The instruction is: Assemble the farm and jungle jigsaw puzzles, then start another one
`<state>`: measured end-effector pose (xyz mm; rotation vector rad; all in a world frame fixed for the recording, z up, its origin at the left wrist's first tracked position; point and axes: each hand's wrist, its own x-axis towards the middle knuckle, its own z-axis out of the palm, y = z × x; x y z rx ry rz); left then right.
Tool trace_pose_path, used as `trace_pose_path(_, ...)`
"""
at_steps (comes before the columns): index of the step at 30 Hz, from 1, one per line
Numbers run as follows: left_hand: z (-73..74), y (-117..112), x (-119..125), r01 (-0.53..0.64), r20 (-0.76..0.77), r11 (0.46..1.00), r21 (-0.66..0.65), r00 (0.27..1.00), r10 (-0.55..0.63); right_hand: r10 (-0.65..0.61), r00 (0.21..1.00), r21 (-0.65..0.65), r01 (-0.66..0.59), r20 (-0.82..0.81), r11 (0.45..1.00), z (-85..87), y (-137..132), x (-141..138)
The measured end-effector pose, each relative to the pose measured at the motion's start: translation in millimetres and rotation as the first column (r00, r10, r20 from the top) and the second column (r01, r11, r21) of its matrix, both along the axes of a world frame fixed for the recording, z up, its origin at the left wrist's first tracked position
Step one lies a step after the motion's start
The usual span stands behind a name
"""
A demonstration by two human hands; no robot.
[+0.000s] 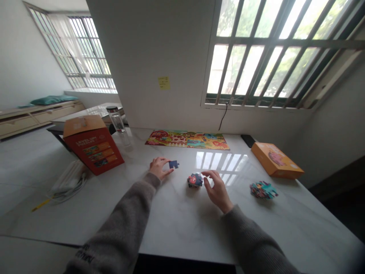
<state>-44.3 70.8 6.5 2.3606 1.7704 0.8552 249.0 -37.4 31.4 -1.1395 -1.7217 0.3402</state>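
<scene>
A dark blue jigsaw piece (173, 164) is sitting at the fingertips of the left hand (158, 168), near the middle of the white marble worktop (173, 232). The left hand is partly closed, with its thumb and forefinger pinching the piece by its near edge. The right hand (217, 191) is holding nothing; it is hanging open, with its fingers curving downward, just beside a small stack of jigsaw pieces (195, 180). This stack is resting on the worktop between the two hands. A looser pile of multicoloured jigsaw pieces (264, 190) is lying to the right of the right hand, well apart from it.

Beyond the hands, a farm-scene jigsaw picture (186, 139) is lying flat near the far edge of the worktop. To its right, an orange puzzle box (275, 160) is lying flat, with a black phone (248, 140) just behind it. On the left, a red puzzle box (92, 144) is standing near the worktop's edge, with a glass bottle (116, 120) behind it. A bundle of white cables (68, 182) and a yellow pencil (41, 205) are lying on the floor to the left. A yellow sticky note (164, 82) is adhering to the wall above the worktop, beside a barred window (273, 53).
</scene>
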Motion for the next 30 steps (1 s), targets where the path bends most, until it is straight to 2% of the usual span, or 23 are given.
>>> trace_pose_path(3, -8.0, 7, -9, 0.034, -0.067, 0.996, -0.085, 0.997, -0.039, 0.052, 0.993, 0.021, -0.054, 0.102, 0.998, -1.3, -1, -4)
trace_pose_path(7, -13.5, 7, -9, 0.047, -0.094, 0.996, -0.081, 0.994, -0.055, 0.053, 0.984, 0.028, -0.058, 0.17, 0.998, -3.9, -2, -7)
trace_pose_path(17, -6.9, 0, -1, -0.039, -0.192, 0.988, -0.148, 0.981, 0.01, 0.069, 0.981, -0.016, -0.067, 0.183, 0.998, -16.0, 6, 0)
trace_pose_path(20, -3.7, -1, -1, -0.052, -0.165, 0.994, -0.097, 0.986, 0.036, 0.065, 0.986, -0.032, -0.061, 0.154, 0.998, -13.2, 6, 0)
trace_pose_path(22, 1.4, -5, 1, -0.023, -0.086, 1.0, 0.012, 0.996, 0.024, 0.056, 0.99, -0.018, -0.054, 0.131, 0.998, -9.8, 4, 0)
trace_pose_path(24, 8.1, -14, 7, 0.054, 0.018, 0.987, 0.15, 0.998, -0.057, 0.043, 0.992, 0.016, -0.045, 0.119, 0.999, -5.9, 1, -1)
trace_pose_path(26, 14.0, -27, 19, 0.183, 0.086, 0.949, 0.256, 0.974, -0.211, 0.041, 0.992, 0.052, -0.047, 0.122, 0.998, -2.3, -3, -3)
trace_pose_path(28, 17.2, -41, 34, 0.334, 0.075, 0.893, 0.302, 0.925, -0.372, 0.051, 0.99, 0.078, -0.062, 0.131, 0.995, 0.4, -7, -6)
trace_pose_path(30, 17.3, -53, 49, 0.447, 0.039, 0.838, 0.312, 0.876, -0.481, 0.07, 0.988, 0.089, -0.083, 0.138, 0.993, 2.3, -10, -8)
